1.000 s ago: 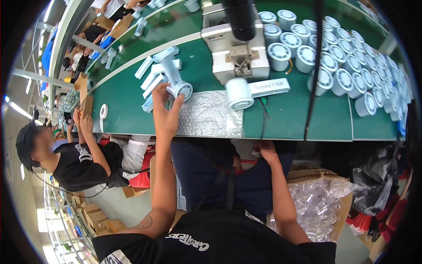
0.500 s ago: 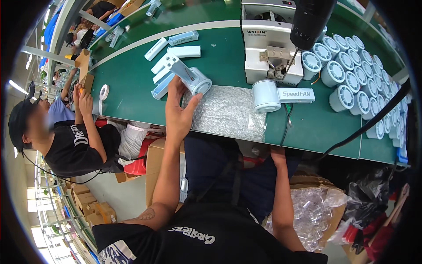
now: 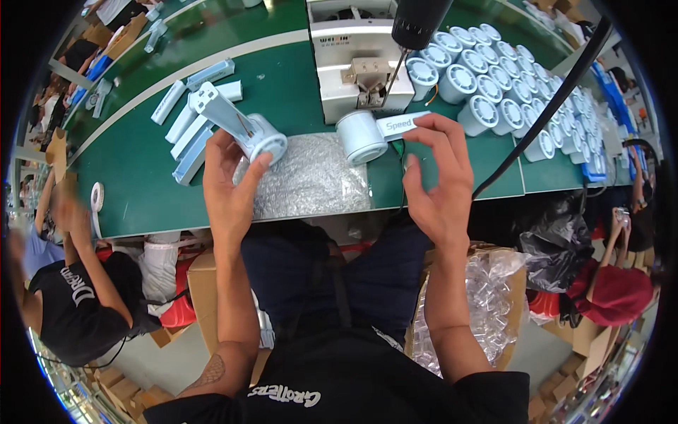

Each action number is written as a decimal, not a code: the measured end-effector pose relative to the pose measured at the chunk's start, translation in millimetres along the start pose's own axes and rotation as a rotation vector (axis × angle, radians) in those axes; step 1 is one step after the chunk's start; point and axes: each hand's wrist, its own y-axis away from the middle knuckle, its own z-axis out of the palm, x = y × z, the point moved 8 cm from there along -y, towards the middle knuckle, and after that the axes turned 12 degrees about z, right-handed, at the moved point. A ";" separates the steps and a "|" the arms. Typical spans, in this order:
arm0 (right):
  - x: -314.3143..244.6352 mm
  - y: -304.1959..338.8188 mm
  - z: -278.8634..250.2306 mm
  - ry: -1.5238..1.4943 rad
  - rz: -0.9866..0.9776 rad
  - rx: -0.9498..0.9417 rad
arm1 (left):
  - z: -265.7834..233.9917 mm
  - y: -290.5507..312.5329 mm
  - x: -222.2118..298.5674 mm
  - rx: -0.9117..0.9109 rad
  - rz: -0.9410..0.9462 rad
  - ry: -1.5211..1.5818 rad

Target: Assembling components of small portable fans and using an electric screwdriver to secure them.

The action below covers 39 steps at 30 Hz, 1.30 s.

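Observation:
A light blue handheld-fan housing (image 3: pixel 264 140), round at one end with its long handle open along the inside, is in my left hand (image 3: pixel 229 185). The thumb presses the round end while the fingers wrap behind. Thin wires show inside the handle. On the right a second fan housing (image 3: pixel 361 137) lies on the bench, its printed handle pointing right. My right hand (image 3: pixel 445 180) is at that handle's end, thumb and fingers apart. Its fingertips overlap the handle in view; whether they touch it I cannot tell. Bubble wrap (image 3: pixel 311 177) lies between the hands.
A white machine (image 3: pixel 360 63) stands behind the second housing, with a black power screwdriver (image 3: pixel 417 25) hanging before it. Round blue housings (image 3: pixel 487 109) crowd the right side. Loose handle covers (image 3: pixel 189 121) lie left. A black cable (image 3: pixel 544 116) crosses at right; a person (image 3: pixel 78 297) sits left.
My right hand has come up from below the bench edge to the second housing's handle. My left hand still holds its housing. The whole view has shifted.

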 end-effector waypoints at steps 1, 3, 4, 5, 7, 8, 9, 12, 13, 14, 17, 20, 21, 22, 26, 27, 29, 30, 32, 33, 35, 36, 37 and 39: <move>3.2 -4.9 -0.5 0.018 -0.003 0.008 | 1.6 -1.8 4.6 -0.002 0.003 0.020; 20.5 -11.9 8.5 0.281 0.006 -0.028 | 17.0 -8.8 15.0 -0.169 0.000 0.028; 30.6 -15.9 13.1 0.324 0.022 -0.048 | 19.1 -10.1 15.1 -0.217 -0.012 -0.008; 35.9 -18.6 14.6 0.337 0.030 -0.043 | 20.2 -9.1 12.8 -0.225 -0.015 0.005; 43.1 -23.3 26.4 0.397 0.016 -0.134 | 24.2 -4.7 3.4 -0.284 -0.070 -0.054; 44.6 -23.4 26.8 0.415 0.007 -0.156 | 26.8 1.3 -2.1 -0.273 -0.117 -0.043; 43.6 -22.3 20.3 0.421 0.013 -0.154 | 24.8 6.6 -7.4 -0.268 -0.102 -0.082; 12.6 -36.8 -25.2 -0.087 0.010 0.111 | 21.8 6.6 -3.5 -0.252 -0.063 -0.164; -1.7 -40.8 -38.3 -0.245 0.032 0.275 | 21.1 5.5 -0.1 -0.236 -0.053 -0.156; -22.5 -55.0 -36.2 -0.294 -0.026 0.299 | 20.6 4.3 0.5 -0.222 -0.042 -0.145; -57.2 -102.2 -20.7 -0.410 -0.051 0.314 | 26.4 1.5 -3.3 -0.281 -0.080 -0.159; -67.5 -99.3 -19.4 -0.640 -0.119 0.354 | 24.4 1.1 -0.8 -0.242 -0.090 -0.118; -70.2 -93.2 -25.2 -0.791 -0.211 0.415 | 24.4 0.5 -1.3 -0.237 -0.087 -0.119; -71.0 -91.9 -25.7 -0.790 -0.213 0.414 | 25.5 2.6 -2.7 -0.236 -0.094 -0.108; -82.1 -98.4 -30.8 -0.950 -0.307 0.034 | 26.0 4.1 -6.0 -0.227 -0.094 -0.103; -84.5 -102.2 -36.5 -0.987 -0.332 -0.066 | 25.5 5.0 -5.7 -0.208 -0.093 -0.112; -93.1 -115.1 -58.3 -1.038 -0.385 -0.260 | 34.5 3.1 -2.3 -0.237 -0.065 -0.077; -92.4 -117.4 -56.7 -1.033 -0.392 -0.265 | 35.7 4.5 -2.4 -0.224 -0.067 -0.055; -98.3 -122.9 -52.6 -0.894 -0.342 -0.109 | 38.3 5.7 -2.0 -0.215 -0.061 -0.026; -102.7 -124.6 -50.5 -0.824 -0.317 -0.032 | 41.1 6.4 -1.1 -0.232 -0.051 -0.039; -112.6 -128.3 -37.8 -0.704 -0.263 0.106 | 40.0 8.3 -2.1 -0.233 -0.044 -0.065; -119.2 -128.6 -34.2 -0.635 -0.235 0.180 | 42.9 7.4 -3.5 -0.236 -0.049 -0.037; -125.7 -128.8 -28.1 -0.571 -0.204 0.248 | 42.9 7.3 -5.2 -0.236 -0.057 -0.014; -131.8 -132.9 -8.6 -0.740 -0.009 0.205 | 40.8 8.4 -6.0 -0.240 -0.063 -0.011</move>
